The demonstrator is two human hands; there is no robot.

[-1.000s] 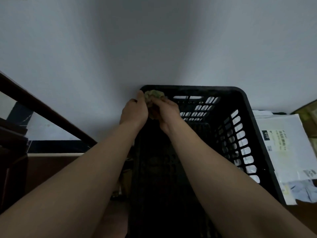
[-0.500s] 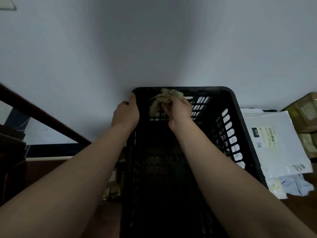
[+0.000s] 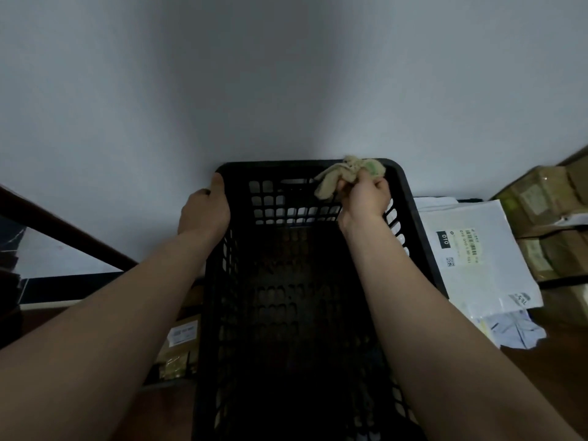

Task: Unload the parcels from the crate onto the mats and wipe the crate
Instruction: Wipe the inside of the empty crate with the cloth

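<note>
Grey wall (image 3: 286, 74) behind; right fingers (image 3: 377, 185) clutch cloth (image 3: 343, 176) at crate (image 3: 270, 170) rim, left fingers (image 3: 218, 189) grip corner

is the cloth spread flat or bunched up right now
Bunched up: the pale yellowish cloth is crumpled in the right hand, one loose end hanging, at the far rim of the black slotted plastic crate.

The white parcel (image 3: 477, 281) bears a shipping label (image 3: 458, 246) whose black patch reads "010"; its barcode numbers and other print are too small to read.
</note>
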